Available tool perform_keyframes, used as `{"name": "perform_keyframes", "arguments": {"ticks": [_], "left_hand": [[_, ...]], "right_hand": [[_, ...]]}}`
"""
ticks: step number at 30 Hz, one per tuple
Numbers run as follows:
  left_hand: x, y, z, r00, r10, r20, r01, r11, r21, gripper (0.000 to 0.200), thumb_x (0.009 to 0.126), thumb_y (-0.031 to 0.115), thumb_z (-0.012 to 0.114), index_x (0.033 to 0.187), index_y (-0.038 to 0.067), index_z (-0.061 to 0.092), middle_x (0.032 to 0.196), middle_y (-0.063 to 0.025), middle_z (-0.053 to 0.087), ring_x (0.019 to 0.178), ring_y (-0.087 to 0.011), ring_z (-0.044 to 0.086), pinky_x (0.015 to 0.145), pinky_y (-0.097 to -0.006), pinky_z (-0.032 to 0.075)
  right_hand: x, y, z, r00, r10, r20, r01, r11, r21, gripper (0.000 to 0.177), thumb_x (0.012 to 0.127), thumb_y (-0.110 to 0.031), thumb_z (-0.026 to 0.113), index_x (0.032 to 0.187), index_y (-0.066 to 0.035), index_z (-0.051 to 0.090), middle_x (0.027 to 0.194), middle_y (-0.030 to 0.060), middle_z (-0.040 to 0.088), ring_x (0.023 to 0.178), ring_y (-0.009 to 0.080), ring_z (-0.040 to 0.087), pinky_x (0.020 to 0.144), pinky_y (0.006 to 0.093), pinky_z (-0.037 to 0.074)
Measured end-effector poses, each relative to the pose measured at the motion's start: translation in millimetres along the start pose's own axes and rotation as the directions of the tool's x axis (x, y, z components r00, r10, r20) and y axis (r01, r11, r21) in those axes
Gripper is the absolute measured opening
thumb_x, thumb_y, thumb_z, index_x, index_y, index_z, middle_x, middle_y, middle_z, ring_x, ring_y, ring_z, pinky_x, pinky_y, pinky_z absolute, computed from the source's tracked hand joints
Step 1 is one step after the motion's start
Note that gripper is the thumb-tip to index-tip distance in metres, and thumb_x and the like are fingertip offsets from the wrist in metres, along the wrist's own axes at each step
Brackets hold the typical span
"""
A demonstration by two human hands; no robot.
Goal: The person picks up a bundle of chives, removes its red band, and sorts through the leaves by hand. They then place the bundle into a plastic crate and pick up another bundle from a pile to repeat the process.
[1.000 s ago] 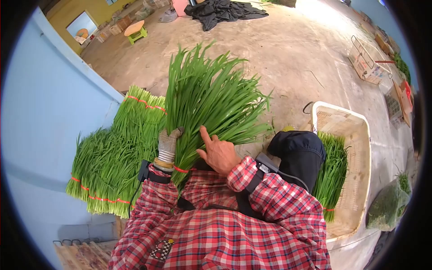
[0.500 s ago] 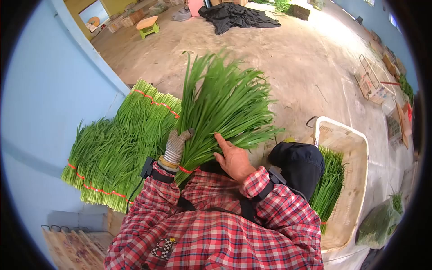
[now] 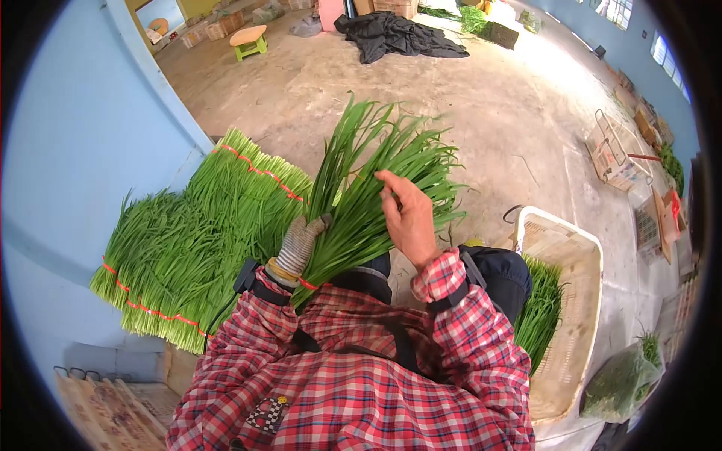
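Note:
A bunch of garlic chives (image 3: 383, 173) with long flat green leaves fans out in front of me. Around its lower end runs a red band (image 3: 308, 285). My left hand (image 3: 299, 244), in a grey striped glove, is closed around the bunch just above that band. Among the leaves on the right side, my bare right hand (image 3: 410, 222) has its thumb and index finger close together, pinching at a leaf; the exact grip is partly hidden. To the left lie stacked garlic chive bundles (image 3: 203, 233) tied with red bands.
Right of my knee stands a white plastic crate (image 3: 575, 323) holding more chives (image 3: 540, 308). A plastic bag (image 3: 624, 379) of greens lies beyond it. A blue wall (image 3: 68, 165) rises on the left. Farther off are a small stool (image 3: 250, 42) and a black sheet (image 3: 398, 36).
My right hand has moved up and right over the leaves, and its pointing index finger has drawn in toward the thumb. The leaves have parted on the left. My left hand keeps its hold.

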State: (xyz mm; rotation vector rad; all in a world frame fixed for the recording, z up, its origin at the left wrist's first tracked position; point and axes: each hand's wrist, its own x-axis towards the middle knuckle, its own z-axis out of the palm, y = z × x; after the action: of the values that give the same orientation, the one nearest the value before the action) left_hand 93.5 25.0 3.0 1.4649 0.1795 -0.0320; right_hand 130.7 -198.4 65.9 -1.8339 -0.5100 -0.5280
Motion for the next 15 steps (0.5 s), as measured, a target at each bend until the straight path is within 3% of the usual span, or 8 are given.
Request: {"name": "perform_keyframes", "arguments": {"ticks": [2, 4, 6, 7, 9, 10, 12, 15], "left_hand": [[-2.4, 8.1, 7.3, 1.0, -0.01, 0.006, 0.01, 1.0, -0.02, 0.038, 0.085, 0.032, 0.067, 0.1, -0.002, 0.066, 0.085, -0.0083, 0.067, 0.073, -0.0163, 0.061, 0.069, -0.03, 0.049], [-0.9, 9.1, 7.9, 1.0, -0.023, 0.01, 0.023, 0.999, -0.04, 0.036, 0.085, 0.031, 0.067, 0.099, -0.002, 0.067, 0.084, -0.0079, 0.067, 0.073, -0.0162, 0.061, 0.069, -0.0303, 0.049], [1.3, 1.2, 2.4, 0.999, 0.036, -0.033, -0.029, 0.977, 0.213, 0.034, 0.087, 0.03, 0.065, 0.099, -0.001, 0.067, 0.084, -0.0073, 0.067, 0.075, -0.0151, 0.061, 0.069, -0.0298, 0.049], [2.6, -2.5, -0.3, 0.999, 0.03, -0.04, -0.022, 0.978, 0.209, 0.034, 0.087, 0.03, 0.065, 0.099, -0.001, 0.067, 0.084, -0.0073, 0.067, 0.075, -0.0151, 0.061, 0.069, -0.0298, 0.049], [6.1, -8.3, -0.9, 0.988, 0.15, -0.043, -0.117, 0.895, 0.431, 0.03, 0.09, 0.024, 0.061, 0.103, -0.003, 0.066, 0.087, -0.0071, 0.067, 0.076, -0.0136, 0.06, 0.069, -0.0284, 0.049], [2.1, -3.8, 4.1, 0.989, 0.145, -0.042, -0.114, 0.897, 0.428, 0.03, 0.09, 0.024, 0.061, 0.103, -0.003, 0.066, 0.087, -0.0071, 0.067, 0.076, -0.0136, 0.06, 0.069, -0.0284, 0.049], [-9.4, 11.5, 18.2, 0.994, 0.079, -0.078, -0.067, 0.987, 0.146, 0.025, 0.092, 0.018, 0.058, 0.106, -0.003, 0.064, 0.09, -0.0063, 0.066, 0.077, -0.013, 0.059, 0.07, -0.0275, 0.049], [-10.7, 3.9, 21.4, 0.985, 0.131, -0.11, -0.122, 0.989, 0.086, 0.023, 0.093, 0.014, 0.056, 0.108, -0.001, 0.063, 0.093, -0.006, 0.065, 0.08, -0.0128, 0.059, 0.073, -0.0265, 0.049]], "right_hand": [[10.4, 3.1, 5.7, 0.995, -0.094, 0.022, 0.096, 0.986, -0.136, 0.027, 0.083, -0.001, 0.06, 0.11, -0.006, 0.061, 0.08, 0.0128, 0.056, 0.073, 0.0311, 0.059, 0.066, 0.0385, 0.047], [14.1, 1.4, 10.2, 0.997, -0.062, 0.043, 0.067, 0.99, -0.125, 0.029, 0.082, -0.003, 0.061, 0.111, -0.008, 0.06, 0.082, 0.0125, 0.054, 0.073, 0.0316, 0.058, 0.064, 0.0399, 0.046], [13.5, 0.8, 16.5, 0.994, -0.113, -0.01, 0.11, 0.983, -0.149, 0.031, 0.081, -0.007, 0.064, 0.111, -0.009, 0.058, 0.083, 0.0121, 0.055, 0.073, 0.0322, 0.058, 0.064, 0.0404, 0.047], [9.3, -1.3, 20.6, 0.994, -0.109, -0.002, 0.108, 0.983, -0.147, 0.031, 0.081, -0.007, 0.064, 0.111, -0.009, 0.058, 0.083, 0.0121, 0.055, 0.073, 0.0322, 0.058, 0.064, 0.0404, 0.047], [-3.0, -6.3, 25.5, 0.997, -0.018, 0.079, 0.037, 0.969, -0.244, 0.028, 0.081, -0.011, 0.068, 0.107, -0.009, 0.059, 0.08, 0.0095, 0.056, 0.069, 0.0273, 0.058, 0.062, 0.0363, 0.046], [-7.1, -3.7, 29.6, 0.997, -0.013, 0.081, 0.033, 0.968, -0.248, 0.028, 0.081, -0.011, 0.068, 0.107, -0.009, 0.059, 0.08, 0.0095, 0.056, 0.069, 0.0273, 0.058, 0.062, 0.0363, 0.046], [-15.5, 6.1, 38.9, 0.989, 0.122, 0.081, -0.081, 0.918, -0.389, 0.033, 0.08, -0.019, 0.071, 0.109, -0.008, 0.059, 0.085, 0.0104, 0.061, 0.073, 0.0273, 0.061, 0.063, 0.0375, 0.047], [-15.2, 8.8, 38.8, 0.984, 0.145, 0.102, -0.091, 0.907, -0.412, 0.028, 0.08, -0.021, 0.072, 0.101, -0.004, 0.062, 0.074, 0.011, 0.062, 0.066, 0.0256, 0.062, 0.06, 0.0364, 0.047]]}}
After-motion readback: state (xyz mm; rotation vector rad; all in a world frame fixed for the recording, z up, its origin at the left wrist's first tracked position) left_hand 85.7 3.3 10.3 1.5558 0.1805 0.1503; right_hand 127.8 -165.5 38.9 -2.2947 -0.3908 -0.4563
